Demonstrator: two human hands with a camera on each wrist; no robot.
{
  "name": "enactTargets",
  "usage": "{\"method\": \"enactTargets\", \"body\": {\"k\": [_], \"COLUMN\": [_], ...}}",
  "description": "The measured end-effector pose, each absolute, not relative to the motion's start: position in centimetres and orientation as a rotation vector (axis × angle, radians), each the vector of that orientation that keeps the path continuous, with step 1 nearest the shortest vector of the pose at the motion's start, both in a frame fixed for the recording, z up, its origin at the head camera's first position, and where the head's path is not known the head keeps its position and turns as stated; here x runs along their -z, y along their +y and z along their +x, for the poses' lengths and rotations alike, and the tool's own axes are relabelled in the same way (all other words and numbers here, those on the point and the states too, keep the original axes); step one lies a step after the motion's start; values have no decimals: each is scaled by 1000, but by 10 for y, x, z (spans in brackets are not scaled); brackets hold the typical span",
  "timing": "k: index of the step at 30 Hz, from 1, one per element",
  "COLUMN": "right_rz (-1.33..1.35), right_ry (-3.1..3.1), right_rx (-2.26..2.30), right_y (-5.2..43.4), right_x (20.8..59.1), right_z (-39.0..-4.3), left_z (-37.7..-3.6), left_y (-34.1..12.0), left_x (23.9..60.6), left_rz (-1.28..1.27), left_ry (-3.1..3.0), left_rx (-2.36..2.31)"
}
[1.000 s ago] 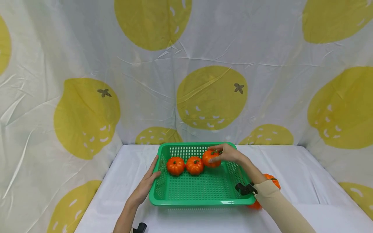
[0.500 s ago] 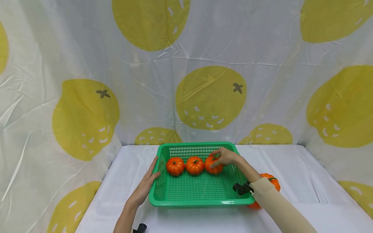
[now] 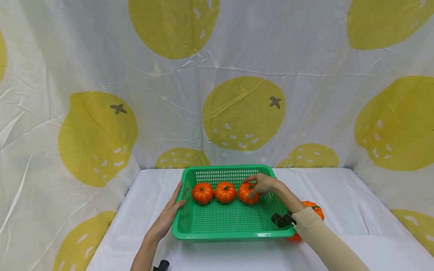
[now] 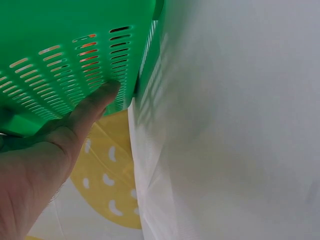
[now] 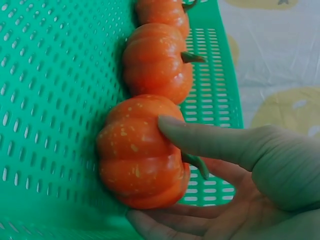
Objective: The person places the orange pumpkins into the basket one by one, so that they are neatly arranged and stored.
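Note:
A green plastic basket (image 3: pixel 234 235) stands on the white table with three orange pumpkins in a row along its far side. These are the left pumpkin (image 3: pixel 202 193), the middle pumpkin (image 3: pixel 225 192) and the right pumpkin (image 3: pixel 246 194). My right hand (image 3: pixel 262 184) holds the right pumpkin inside the basket. In the right wrist view, its thumb rests on that pumpkin (image 5: pixel 140 155) beside the green stem, while the fingers lie partly hidden behind and below. My left hand (image 3: pixel 166 218) rests against the basket's left side; one straight finger (image 4: pixel 95 102) touches the slotted outer wall.
More orange pumpkins sit on the table (image 3: pixel 342 214) right of the basket: one pumpkin (image 3: pixel 317 210) partly behind the right sleeve, another (image 3: pixel 295 238) mostly hidden by the basket's near corner. Lemon-print cloth (image 3: pixel 244 113) hangs behind and at both sides.
My right hand has lowered the right pumpkin into the basket, beside the middle one, and its fingers have shifted slightly on it. The left hand stays at the basket's side.

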State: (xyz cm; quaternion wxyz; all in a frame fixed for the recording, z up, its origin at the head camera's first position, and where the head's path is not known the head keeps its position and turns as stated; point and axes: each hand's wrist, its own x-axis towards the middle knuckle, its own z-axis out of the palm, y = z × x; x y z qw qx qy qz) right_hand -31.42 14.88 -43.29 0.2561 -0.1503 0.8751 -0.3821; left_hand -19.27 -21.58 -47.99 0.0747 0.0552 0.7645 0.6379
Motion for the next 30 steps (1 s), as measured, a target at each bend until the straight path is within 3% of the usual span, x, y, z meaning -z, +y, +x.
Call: {"method": "enactTargets", "body": {"k": [20,30], "right_rz": [-343,-407], "right_ry": [2389,2295], "right_rx": [1060,1193], "right_y": [149,169], "right_x": [433,398], "right_z": [-317,-307], "left_z": [-195,-194], "left_y": [-214,-214], "left_x": [480,479], "left_rz": [136,139], "left_ry": [2303,2295], "left_rx": [-1898,-1898]}}
